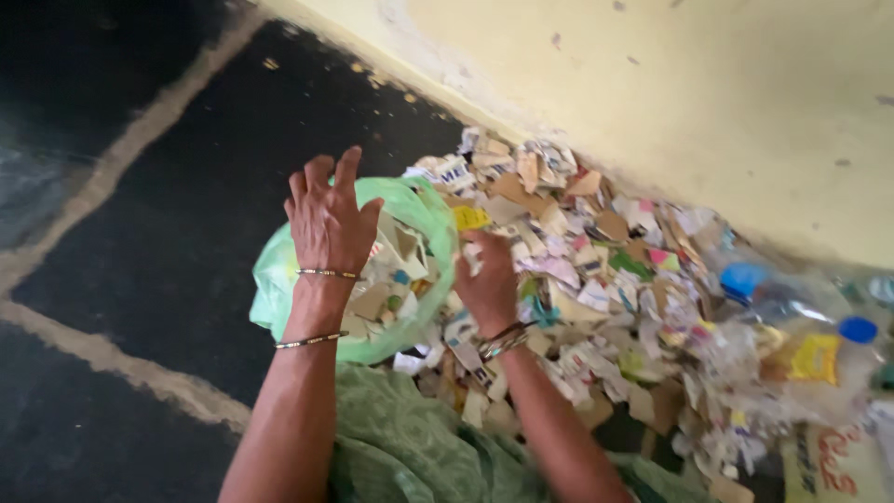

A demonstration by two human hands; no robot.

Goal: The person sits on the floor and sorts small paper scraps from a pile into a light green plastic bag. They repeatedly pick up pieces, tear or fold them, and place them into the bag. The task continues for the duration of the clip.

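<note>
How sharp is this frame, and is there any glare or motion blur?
Head view: soft overall; the right hand is motion-smeared over the heap of torn paper and cardboard scraps; the left hand above the pale green plastic bag reads clearer; lighting even, no harsh glare.

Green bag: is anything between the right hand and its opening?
Nothing visible. The right hand sits at the green bag rim beside the scrap pile; the left hand hovers open above the mouth, not blocking it.
</note>
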